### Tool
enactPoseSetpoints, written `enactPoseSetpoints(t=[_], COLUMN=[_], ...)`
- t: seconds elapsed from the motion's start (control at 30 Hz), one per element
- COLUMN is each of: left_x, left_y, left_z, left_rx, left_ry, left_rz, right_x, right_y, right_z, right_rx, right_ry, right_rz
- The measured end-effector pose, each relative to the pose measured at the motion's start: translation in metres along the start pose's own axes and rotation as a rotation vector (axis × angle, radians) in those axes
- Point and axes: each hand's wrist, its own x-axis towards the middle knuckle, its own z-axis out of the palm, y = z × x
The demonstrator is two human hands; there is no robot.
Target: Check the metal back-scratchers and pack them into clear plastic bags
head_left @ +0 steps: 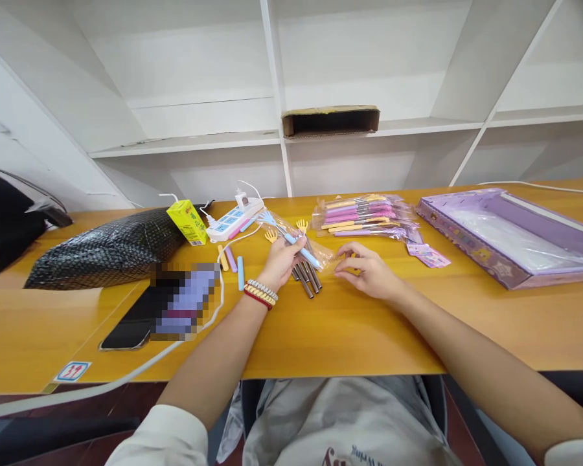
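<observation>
My left hand (282, 260) is closed around a blue-handled back scratcher (302, 250) in a clear plastic sleeve. Its handle end points right, toward my right hand (364, 270), whose thumb and fingers pinch the end of the plastic sleeve (326, 257). Bare metal rods (312, 277) lie on the table under and beside my left hand. Yellow hand-shaped scratcher heads (302, 226) show just beyond my left fingers. Loose coloured handles, among them a blue handle (241, 273) and a yellow handle (223, 257), lie left of my wrist.
Behind my right hand is a pile of bagged scratchers (364, 213). A purple display box (502, 259) stands at right. Leftward are a power strip (236, 219), a yellow drink carton (188, 223), a black bubble-wrapped parcel (111, 252) and a phone (138, 317). A white cable (140, 369) crosses the table.
</observation>
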Motion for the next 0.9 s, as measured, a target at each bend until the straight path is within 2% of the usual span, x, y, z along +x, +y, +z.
enactPoseSetpoints(t=[0.1,0.2,0.27,0.37,0.53,0.67,0.77,0.9], left_x=[-0.005,-0.012,-0.017,-0.022,-0.026,-0.029,-0.029,-0.026], left_y=[0.001,0.000,-0.001,-0.004,-0.005,-0.008,-0.013,-0.016], left_z=[0.005,0.012,0.018,0.025,0.029,0.028,0.027,0.026], left_rx=[0.154,0.288,0.261,0.123,-0.013,0.134,0.207,0.184], left_ry=[-0.047,-0.192,-0.292,-0.377,-0.396,-0.406,-0.411,-0.413], left_rz=[0.040,0.015,0.013,0.026,-0.063,-0.009,0.030,0.009], right_x=[0.001,0.002,0.002,0.003,0.004,0.004,0.004,0.003], right_y=[-0.001,-0.005,-0.008,-0.011,-0.010,-0.007,-0.007,-0.007], right_z=[-0.002,-0.003,-0.003,-0.001,0.003,0.003,0.004,0.008], right_rx=[0.002,0.047,0.063,0.079,0.100,0.058,0.073,0.244], right_ry=[0.008,-0.070,-0.068,-0.028,-0.031,0.048,0.045,0.058], right_rz=[-0.038,-0.049,-0.016,0.056,0.201,0.288,0.313,0.438])
